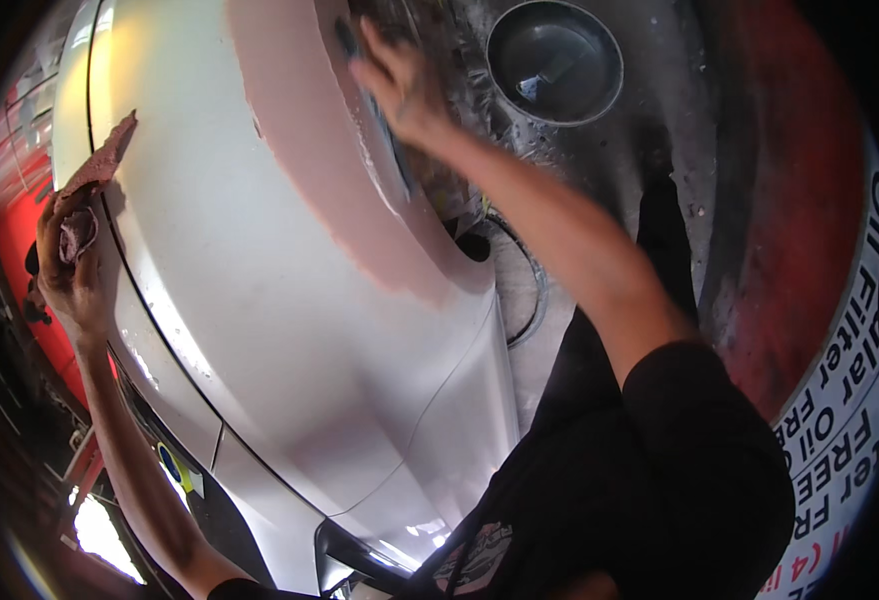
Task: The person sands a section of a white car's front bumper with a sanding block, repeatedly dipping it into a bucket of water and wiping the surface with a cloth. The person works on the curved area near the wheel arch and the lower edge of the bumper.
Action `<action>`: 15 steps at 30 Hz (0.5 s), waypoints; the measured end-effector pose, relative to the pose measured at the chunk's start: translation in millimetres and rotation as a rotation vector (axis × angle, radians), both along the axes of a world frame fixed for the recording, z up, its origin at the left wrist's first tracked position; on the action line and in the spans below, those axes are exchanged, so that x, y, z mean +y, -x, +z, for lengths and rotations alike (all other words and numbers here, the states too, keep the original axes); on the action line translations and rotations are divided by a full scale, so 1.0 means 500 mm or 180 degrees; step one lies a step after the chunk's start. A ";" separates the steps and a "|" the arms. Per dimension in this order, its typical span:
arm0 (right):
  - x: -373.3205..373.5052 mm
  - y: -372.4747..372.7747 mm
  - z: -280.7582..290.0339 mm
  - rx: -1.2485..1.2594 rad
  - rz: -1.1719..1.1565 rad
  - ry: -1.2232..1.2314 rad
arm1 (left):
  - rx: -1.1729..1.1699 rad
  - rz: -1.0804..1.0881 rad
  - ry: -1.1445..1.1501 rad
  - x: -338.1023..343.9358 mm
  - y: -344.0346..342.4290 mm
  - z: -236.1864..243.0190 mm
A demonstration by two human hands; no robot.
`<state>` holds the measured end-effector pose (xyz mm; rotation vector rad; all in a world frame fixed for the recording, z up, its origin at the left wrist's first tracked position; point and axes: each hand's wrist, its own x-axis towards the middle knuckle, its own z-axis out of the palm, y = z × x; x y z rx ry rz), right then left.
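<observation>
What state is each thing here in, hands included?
Left hand: fingers curled around the cloth.
Cloth: crumpled, one end sticking out.
Right hand: blurred, fingers partly spread; grip unclear.
Car body: white, partly covered by a pink patch.
Patch: ragged-edged; wet or dry, I can't tell.
Basin: upright, uncovered; contents unclear.
Hose: bent in a curve.

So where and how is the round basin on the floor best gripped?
Likely by the rim of the basin, at opposite sides, coming straight down: it sits mouth up, its round edge looks unobstructed, and it seems to hold liquid, so a level grip suits.
</observation>
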<state>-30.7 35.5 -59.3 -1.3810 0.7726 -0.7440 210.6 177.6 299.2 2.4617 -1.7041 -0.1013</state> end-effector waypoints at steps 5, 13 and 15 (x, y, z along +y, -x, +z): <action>0.234 0.127 0.037 -0.0385 -0.0065 0.0737 | -0.0343 -0.0107 -0.0023 0.035 -0.005 0.023; 0.161 0.078 0.028 0.0431 -0.0098 0.0696 | -0.0175 -0.0086 0.0055 0.039 -0.003 0.024; 0.286 0.156 0.055 -0.0306 -0.0120 0.0745 | -0.0193 -0.0072 0.0104 0.034 -0.007 0.005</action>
